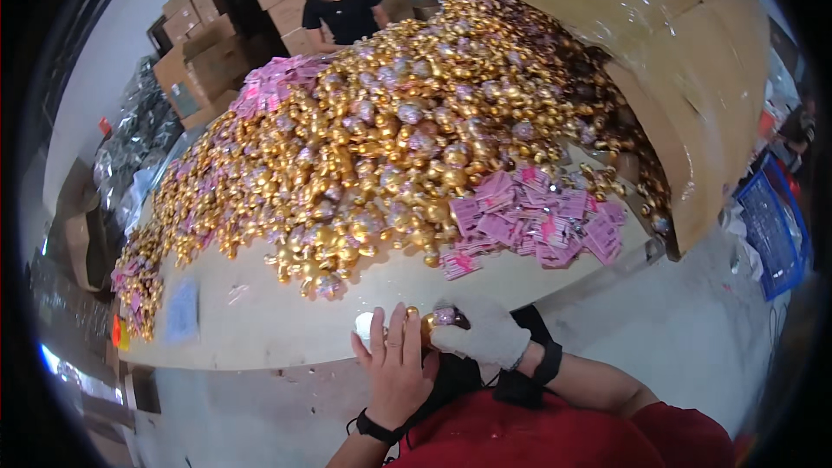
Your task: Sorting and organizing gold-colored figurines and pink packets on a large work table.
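My right hand (487, 331), in a white glove, is closed around a shiny gold figurine (428, 329) with a dark, glittery part, just above the table's near edge. Beside it, my bare left hand (395, 367) has its fingers stretched out, their tips over the table edge and next to the gold piece. A bright white round patch (364, 324) shows at the left fingers; I cannot tell what it is. Across the table (251, 312) spreads a large heap of similar gold figurines (373, 156), some with glittery pinkish parts.
Pink printed cards (542, 221) lie piled at the right of the heap, and more pink cards (277, 82) lie at its far left. A bent cardboard sheet (685, 78) walls the right side. A blue patch (182, 312) sits at left. Another person (347, 9) stands behind, near stacked cartons (286, 9).
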A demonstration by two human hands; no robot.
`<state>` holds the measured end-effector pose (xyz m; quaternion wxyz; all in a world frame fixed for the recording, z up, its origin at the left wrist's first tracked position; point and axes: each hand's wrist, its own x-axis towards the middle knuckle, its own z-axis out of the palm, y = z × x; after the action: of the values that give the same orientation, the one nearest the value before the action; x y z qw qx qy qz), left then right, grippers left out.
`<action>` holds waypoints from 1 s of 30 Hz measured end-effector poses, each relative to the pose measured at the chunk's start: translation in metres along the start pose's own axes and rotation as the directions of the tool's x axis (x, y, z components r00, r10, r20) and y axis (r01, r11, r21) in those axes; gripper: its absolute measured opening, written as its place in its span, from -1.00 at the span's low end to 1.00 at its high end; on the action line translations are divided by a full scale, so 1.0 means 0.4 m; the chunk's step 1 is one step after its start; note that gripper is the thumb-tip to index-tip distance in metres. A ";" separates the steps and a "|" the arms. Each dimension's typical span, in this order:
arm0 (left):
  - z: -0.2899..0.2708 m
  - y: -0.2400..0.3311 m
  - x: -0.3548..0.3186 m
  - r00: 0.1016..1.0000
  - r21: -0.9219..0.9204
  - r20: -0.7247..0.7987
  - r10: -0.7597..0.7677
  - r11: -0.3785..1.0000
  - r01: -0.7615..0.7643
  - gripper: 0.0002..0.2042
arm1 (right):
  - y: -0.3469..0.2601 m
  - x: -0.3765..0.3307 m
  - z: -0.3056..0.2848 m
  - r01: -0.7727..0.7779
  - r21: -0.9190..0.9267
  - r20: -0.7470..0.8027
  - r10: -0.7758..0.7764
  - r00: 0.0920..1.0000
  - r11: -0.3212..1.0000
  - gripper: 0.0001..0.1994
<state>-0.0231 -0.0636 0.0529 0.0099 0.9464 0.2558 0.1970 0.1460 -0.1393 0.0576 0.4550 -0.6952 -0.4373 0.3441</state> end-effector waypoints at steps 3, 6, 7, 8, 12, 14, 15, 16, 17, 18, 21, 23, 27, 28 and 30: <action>-0.040 0.030 0.023 0.997 -0.176 0.075 -0.011 0.984 0.024 -0.19 | -0.018 -0.013 -0.017 -0.131 0.196 0.052 0.123 0.991 0.972 -0.57; -0.015 0.022 0.022 0.995 -0.069 0.022 0.100 0.993 -0.099 -0.12 | -0.047 -0.027 -0.024 -0.154 0.244 0.078 0.139 0.987 0.957 -0.60; -0.001 0.013 0.018 0.993 -0.028 0.000 0.115 0.993 -0.115 -0.13 | -0.039 -0.027 -0.019 -0.159 0.227 0.083 0.143 0.986 0.961 -0.62; 0.013 0.001 0.013 0.991 0.012 -0.023 0.130 0.991 -0.130 -0.14 | -0.034 -0.030 -0.012 -0.109 0.215 0.052 0.100 0.994 0.970 -0.62; 0.033 -0.008 0.018 0.993 -0.008 -0.044 0.113 0.994 -0.113 -0.19 | -0.035 -0.031 -0.021 -0.059 0.160 0.111 0.041 0.993 0.985 -0.60; 0.049 -0.013 0.020 0.990 -0.103 -0.097 0.102 0.988 -0.111 -0.32 | -0.041 -0.034 -0.048 0.041 0.019 0.135 -0.043 0.990 0.999 -0.59; 0.063 -0.013 0.023 0.987 -0.161 -0.124 0.099 0.980 -0.118 -0.38 | -0.031 -0.044 -0.057 0.064 0.023 0.094 -0.066 0.993 0.998 -0.59; 0.076 -0.019 0.027 0.985 -0.206 -0.151 0.078 0.973 -0.109 -0.38 | -0.016 -0.058 -0.064 0.087 0.025 0.052 -0.088 0.995 0.996 -0.59; 0.089 -0.031 0.032 0.983 -0.252 -0.176 0.056 0.963 -0.100 -0.39 | 0.000 -0.070 -0.076 0.109 0.025 0.010 -0.109 0.994 0.994 -0.59; 0.100 -0.039 0.036 0.980 -0.295 -0.198 0.028 0.952 -0.087 -0.39 | 0.017 -0.082 -0.097 0.183 -0.011 -0.097 -0.183 0.978 0.983 -0.65; 0.106 -0.047 0.047 0.986 -0.278 -0.164 0.007 0.959 -0.053 -0.41 | 0.087 -0.127 -0.193 0.214 -0.197 -0.348 -0.272 0.897 0.957 -0.78; 0.114 -0.056 0.047 0.988 -0.215 -0.151 0.019 0.975 -0.052 -0.39 | 0.128 -0.160 -0.277 0.066 -0.428 -0.500 -0.297 0.814 0.901 -0.74; 0.117 -0.044 0.051 0.995 -0.208 -0.096 0.003 0.978 -0.023 -0.35 | 0.155 -0.201 -0.431 -0.293 -0.466 -0.681 -0.126 0.722 0.835 -0.60; 0.118 -0.047 0.054 0.995 -0.197 -0.095 0.010 0.980 -0.029 -0.34 | 0.124 -0.197 -0.449 -0.364 -0.501 -0.670 -0.085 0.738 0.785 -0.58; 0.119 -0.047 0.054 0.996 -0.184 -0.084 0.010 0.983 -0.025 -0.32 | 0.108 -0.181 -0.463 -0.405 -0.573 -0.643 -0.085 0.761 0.712 -0.54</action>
<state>0.0029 -0.0326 0.0147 0.0856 0.9346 0.2284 0.2591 0.2934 -0.2760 0.0877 0.2510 -0.9225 -0.2882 -0.0531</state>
